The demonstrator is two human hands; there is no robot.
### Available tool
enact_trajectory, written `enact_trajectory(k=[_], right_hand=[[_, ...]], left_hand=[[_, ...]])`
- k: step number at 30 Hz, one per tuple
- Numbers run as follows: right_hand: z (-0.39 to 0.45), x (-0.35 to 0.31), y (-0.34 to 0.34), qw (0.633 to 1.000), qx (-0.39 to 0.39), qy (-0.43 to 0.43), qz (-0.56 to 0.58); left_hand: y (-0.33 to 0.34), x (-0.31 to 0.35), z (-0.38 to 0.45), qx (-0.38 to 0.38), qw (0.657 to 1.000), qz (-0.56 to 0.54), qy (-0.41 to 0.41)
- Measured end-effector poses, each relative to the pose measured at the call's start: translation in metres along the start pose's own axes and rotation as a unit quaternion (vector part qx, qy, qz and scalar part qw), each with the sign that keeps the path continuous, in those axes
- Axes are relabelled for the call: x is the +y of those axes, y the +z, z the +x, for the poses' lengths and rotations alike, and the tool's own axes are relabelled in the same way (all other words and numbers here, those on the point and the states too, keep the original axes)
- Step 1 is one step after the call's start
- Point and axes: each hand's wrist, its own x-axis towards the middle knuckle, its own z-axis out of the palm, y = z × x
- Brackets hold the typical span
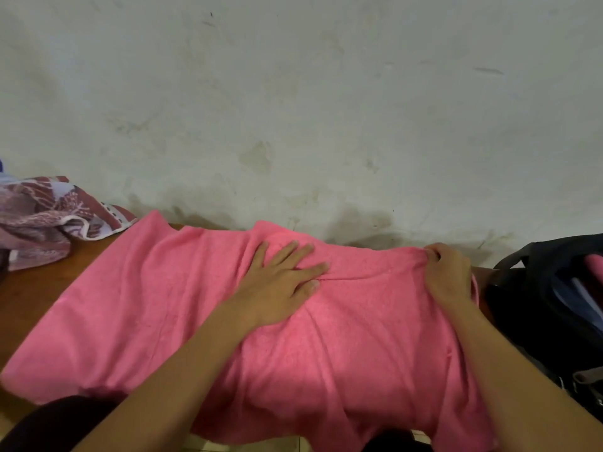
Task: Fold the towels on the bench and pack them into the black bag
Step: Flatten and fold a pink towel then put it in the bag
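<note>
Here, soft rumpled pink terry towel (169, 308) under left hand (280, 288).

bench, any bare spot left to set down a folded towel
Only a wood strip of the bench shows, between the patterned cloth and the pink towel. The pink towel, under the left hand and right hand, covers the rest up to the black bag.

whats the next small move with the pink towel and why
Probably carry the far right corner across to the left to fold it: the right hand already pinches that corner of the pink towel, the left hand presses its middle flat, and it lies spread over the bench.
</note>
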Motion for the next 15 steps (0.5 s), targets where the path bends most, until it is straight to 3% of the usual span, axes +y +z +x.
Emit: enact_trajectory(k=[4,6,8,11,13,15], right_hand=[[0.015,-0.004,0.0,0.999,0.018,0.017,-0.025],[0.015,-0.012,0.001,0.998,0.004,0.008,-0.055],[0.008,-0.026,0.005,0.998,-0.006,-0.048,-0.047],[-0.016,-0.056,0.02,0.984,-0.058,-0.165,-0.026],[-0.041,-0.076,0.033,0.969,-0.107,-0.222,-0.033],[-0.069,-0.093,0.042,0.952,-0.136,-0.263,-0.075]], left_hand=[[0.0,0.003,0.001,0.128,0.984,-0.105,0.07],[-0.008,-0.002,-0.001,0.201,0.971,-0.118,0.055],[-0.017,-0.014,-0.005,0.255,0.963,-0.092,-0.006],[-0.034,-0.041,-0.021,0.303,0.937,-0.051,-0.163],[-0.041,-0.061,-0.038,0.25,0.926,0.002,-0.282],[-0.041,-0.083,-0.057,0.183,0.918,0.027,-0.352]])
